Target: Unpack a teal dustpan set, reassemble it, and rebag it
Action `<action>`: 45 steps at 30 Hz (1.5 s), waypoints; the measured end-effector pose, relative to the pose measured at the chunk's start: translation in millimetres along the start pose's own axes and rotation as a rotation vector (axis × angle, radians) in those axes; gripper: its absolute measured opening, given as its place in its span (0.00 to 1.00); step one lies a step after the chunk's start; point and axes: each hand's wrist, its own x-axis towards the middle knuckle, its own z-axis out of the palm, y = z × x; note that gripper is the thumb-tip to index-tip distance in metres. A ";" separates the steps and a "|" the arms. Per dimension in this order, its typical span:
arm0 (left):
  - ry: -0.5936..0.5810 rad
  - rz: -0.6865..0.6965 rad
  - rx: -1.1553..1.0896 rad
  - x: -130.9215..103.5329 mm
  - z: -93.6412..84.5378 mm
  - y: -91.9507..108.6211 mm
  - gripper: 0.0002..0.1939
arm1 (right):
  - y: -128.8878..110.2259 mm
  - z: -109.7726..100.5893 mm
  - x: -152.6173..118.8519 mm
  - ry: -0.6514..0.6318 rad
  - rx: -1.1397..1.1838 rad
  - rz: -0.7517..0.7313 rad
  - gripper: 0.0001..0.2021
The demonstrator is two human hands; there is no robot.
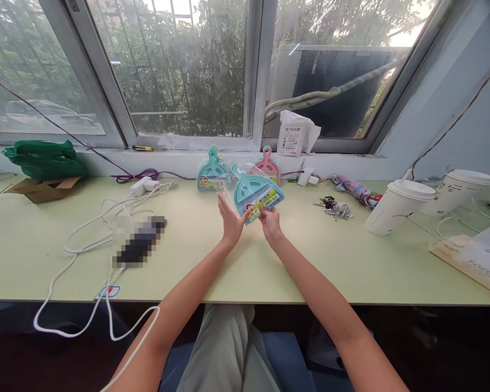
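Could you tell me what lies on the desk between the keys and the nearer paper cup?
Nothing: in the head view, bare desk separates the keys from the nearer paper cup.

right hand [270, 222] grips teal dustpan set [256, 194] | left hand [230, 222] open, touching it

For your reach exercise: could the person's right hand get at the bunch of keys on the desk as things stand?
Probably yes, once freed: the right hand grips the teal dustpan pack, and bare desk lies between it and the keys.
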 end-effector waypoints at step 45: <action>-0.011 0.173 0.458 8.4 -16.8 17.1 0.11 | 13.1 13.6 -16.9 -0.275 -0.550 -0.282 0.12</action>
